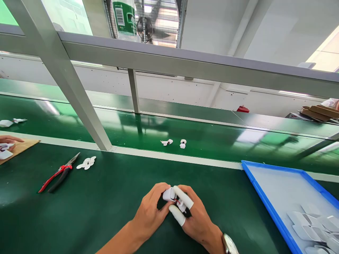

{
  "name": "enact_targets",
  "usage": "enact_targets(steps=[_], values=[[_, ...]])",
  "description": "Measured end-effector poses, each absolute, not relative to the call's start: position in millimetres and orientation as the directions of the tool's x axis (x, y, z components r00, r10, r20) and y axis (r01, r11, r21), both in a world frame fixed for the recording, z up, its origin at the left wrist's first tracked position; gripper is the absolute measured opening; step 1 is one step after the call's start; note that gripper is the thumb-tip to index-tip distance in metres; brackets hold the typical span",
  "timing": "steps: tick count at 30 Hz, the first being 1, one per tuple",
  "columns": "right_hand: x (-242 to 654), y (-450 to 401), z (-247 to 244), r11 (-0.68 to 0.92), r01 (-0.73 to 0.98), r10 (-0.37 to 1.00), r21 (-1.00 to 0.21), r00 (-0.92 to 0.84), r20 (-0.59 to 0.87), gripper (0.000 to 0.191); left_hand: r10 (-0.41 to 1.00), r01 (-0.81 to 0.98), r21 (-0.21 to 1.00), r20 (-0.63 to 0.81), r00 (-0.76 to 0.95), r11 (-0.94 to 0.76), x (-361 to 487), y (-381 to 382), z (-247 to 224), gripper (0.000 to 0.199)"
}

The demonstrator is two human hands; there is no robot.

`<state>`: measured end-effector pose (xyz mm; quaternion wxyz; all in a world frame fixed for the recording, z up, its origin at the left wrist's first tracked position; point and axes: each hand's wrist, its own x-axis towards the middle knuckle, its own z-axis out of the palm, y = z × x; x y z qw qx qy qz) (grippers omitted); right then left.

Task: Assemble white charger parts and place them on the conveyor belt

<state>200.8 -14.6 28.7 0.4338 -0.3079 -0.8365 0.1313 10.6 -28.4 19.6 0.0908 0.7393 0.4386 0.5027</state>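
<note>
My left hand (149, 211) and my right hand (197, 220) meet over the green mat near the front edge. Together they pinch a small white plastic part (170, 194) with a thin red wire showing at it. White finger cots cover the thumb and forefinger of my right hand. A watch sits on my right wrist (230, 244). Fingers hide most of the part.
Red-handled pliers (58, 174) and a small heap of white pieces (87, 163) lie at left. A blue tray (267, 203) with several white parts stands at right. Small white parts (172, 142) ride the conveyor belt behind. Another person's hand (9, 140) rests far left.
</note>
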Motion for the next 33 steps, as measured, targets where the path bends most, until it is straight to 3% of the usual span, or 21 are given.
enact_targets(steps=[3, 8, 14, 20, 23, 28, 33], values=[[201, -15, 24, 0.768, 0.327, 0.640, -0.550, -0.405, 0.653, 0.053, 0.749, 0.541, 0.597, 0.655, 0.099, -0.592, 11, -28, 17, 0.026], [198, -16, 28, 0.756, 0.307, 0.652, -0.578, -0.425, 0.627, 0.045, 0.720, 0.505, 0.585, 0.686, 0.108, -0.634, 12, -32, 19, 0.029], [197, -12, 36, 0.798, 0.341, 0.603, -0.497, -0.471, 0.644, 0.044, 0.731, 0.481, 0.602, 0.670, 0.132, -0.638, 14, -31, 18, 0.029], [205, -10, 23, 0.720, 0.302, 0.694, -0.625, -0.356, 0.626, 0.039, 0.782, 0.462, 0.656, 0.605, 0.150, -0.596, 17, -32, 20, 0.036], [206, -10, 21, 0.672, 0.276, 0.736, -0.687, -0.352, 0.579, 0.034, 0.746, 0.448, 0.623, 0.643, 0.173, -0.641, 16, -33, 23, 0.035], [200, -7, 23, 0.440, 0.154, 0.856, -0.885, -0.368, 0.362, 0.023, 0.747, 0.477, 0.603, 0.635, 0.200, -0.640, 14, -33, 24, 0.038], [195, -3, 20, 0.089, -0.142, 0.906, -0.986, -0.399, 0.140, 0.037, 0.747, 0.481, 0.621, 0.655, 0.114, -0.619, 16, -29, 23, 0.038]])
